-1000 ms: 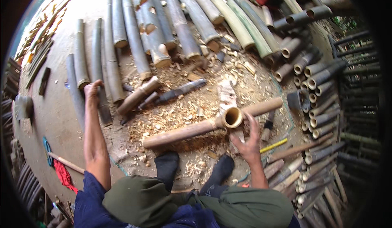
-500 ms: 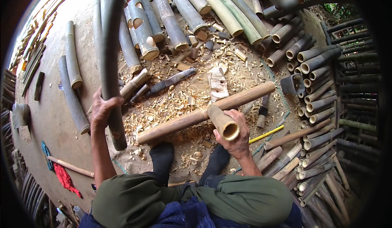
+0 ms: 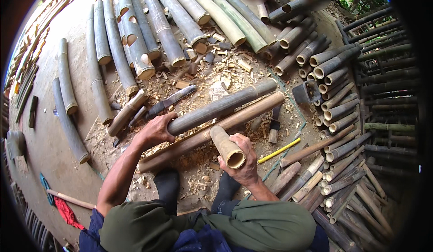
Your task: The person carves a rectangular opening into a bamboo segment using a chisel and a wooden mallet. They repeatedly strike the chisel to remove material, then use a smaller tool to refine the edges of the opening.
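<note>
My left hand (image 3: 158, 129) is closed around the left end of a grey bamboo pole (image 3: 221, 105), which lies slantwise across my front. Just on the near side of it, roughly parallel, is a brown bamboo pole (image 3: 257, 110) with a node near its middle. In my right hand (image 3: 241, 161) I grip a short, pale bamboo tube (image 3: 222, 144), its hollow end facing me. The tube's far end meets or overlaps the brown pole at the node; whether it is joined there I cannot tell. Beyond my left hand lies a broad blade with a dark handle (image 3: 158, 108).
Wood shavings (image 3: 198, 173) cover the ground around my feet. Long bamboo poles (image 3: 164, 35) lie beyond, one with cut holes (image 3: 137, 46). Stacked bamboo tubes (image 3: 338, 112) line the right side. A yellow stick (image 3: 279, 150) and a knife (image 3: 274, 130) lie right of my hands.
My left hand has swung the grey pole from upright down to a slant beside the brown pole. My right hand still holds the short tube. The view has shifted slightly.
</note>
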A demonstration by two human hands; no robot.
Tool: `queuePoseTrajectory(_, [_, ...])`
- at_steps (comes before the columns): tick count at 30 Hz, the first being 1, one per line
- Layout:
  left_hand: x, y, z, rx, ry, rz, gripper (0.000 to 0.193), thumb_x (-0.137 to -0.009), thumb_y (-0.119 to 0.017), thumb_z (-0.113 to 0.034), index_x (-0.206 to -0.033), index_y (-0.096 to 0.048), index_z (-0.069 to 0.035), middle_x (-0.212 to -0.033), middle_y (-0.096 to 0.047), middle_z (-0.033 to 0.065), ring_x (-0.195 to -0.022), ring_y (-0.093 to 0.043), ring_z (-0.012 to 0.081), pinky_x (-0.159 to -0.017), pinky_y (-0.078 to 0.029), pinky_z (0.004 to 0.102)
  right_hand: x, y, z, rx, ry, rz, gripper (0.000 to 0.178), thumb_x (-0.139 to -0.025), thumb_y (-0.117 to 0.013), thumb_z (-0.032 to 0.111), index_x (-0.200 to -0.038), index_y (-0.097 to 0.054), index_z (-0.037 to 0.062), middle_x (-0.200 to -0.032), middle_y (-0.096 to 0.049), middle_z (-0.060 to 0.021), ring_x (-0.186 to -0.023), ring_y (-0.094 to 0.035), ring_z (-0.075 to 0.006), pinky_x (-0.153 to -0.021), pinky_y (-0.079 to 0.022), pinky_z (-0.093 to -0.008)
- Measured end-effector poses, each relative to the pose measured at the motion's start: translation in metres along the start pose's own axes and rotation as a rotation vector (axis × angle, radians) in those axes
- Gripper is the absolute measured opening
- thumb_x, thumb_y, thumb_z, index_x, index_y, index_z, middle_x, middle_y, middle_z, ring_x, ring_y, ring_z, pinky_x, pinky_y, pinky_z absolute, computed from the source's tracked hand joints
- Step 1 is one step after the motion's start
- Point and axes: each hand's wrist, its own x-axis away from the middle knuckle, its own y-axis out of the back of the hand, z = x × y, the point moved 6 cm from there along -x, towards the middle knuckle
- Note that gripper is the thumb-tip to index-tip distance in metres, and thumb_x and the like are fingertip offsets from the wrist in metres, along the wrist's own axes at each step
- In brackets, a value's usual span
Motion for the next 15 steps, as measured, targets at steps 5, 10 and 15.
queuePoseTrajectory(5, [-0.027, -0.013, 0.012, -0.084, -0.186, 0.140, 0.090, -0.076, -0.087, -0.047, -0.148, -0.058, -0.002, -0.130, -0.067, 0.0255, -0.125, -0.062, 0.0389, -0.111, -0.048, 0.0455, -0.003, -0.006, -0.002, 0.015, 0.012, 0.019, 0.065, -0.075, -0.088, 0.020, -0.129, -0.057, 0.0011, -0.124, -0.061, -0.0209, -0.115, -0.065, -0.0393, -0.098, -0.056, -0.0492])
queuePoseTrajectory(10, [-0.026, -0.003, 0.023, 0.132, -0.035, 0.310, 0.087, -0.099, -0.064, -0.065, -0.150, -0.054, 0.004, -0.145, -0.062, 0.0253, -0.137, -0.058, 0.0339, -0.117, -0.044, 0.0433, -0.003, -0.011, 0.003, -0.011, -0.042, 0.022, 0.062, -0.076, -0.086, 0.017, -0.129, -0.056, 0.0014, -0.124, -0.060, -0.0193, -0.115, -0.063, -0.0376, -0.098, -0.054, -0.0486])
queuePoseTrajectory(15, [-0.026, -0.010, 0.040, 0.038, -0.037, 0.259, 0.078, -0.100, -0.066, -0.058, -0.145, -0.058, 0.005, -0.141, -0.065, 0.0265, -0.134, -0.060, 0.0344, -0.115, -0.045, 0.0424, -0.005, -0.017, 0.006, -0.014, -0.047, 0.019, 0.061, -0.076, -0.084, 0.014, -0.129, -0.056, 0.0016, -0.123, -0.060, -0.0189, -0.114, -0.063, -0.0379, -0.101, -0.051, -0.0480])
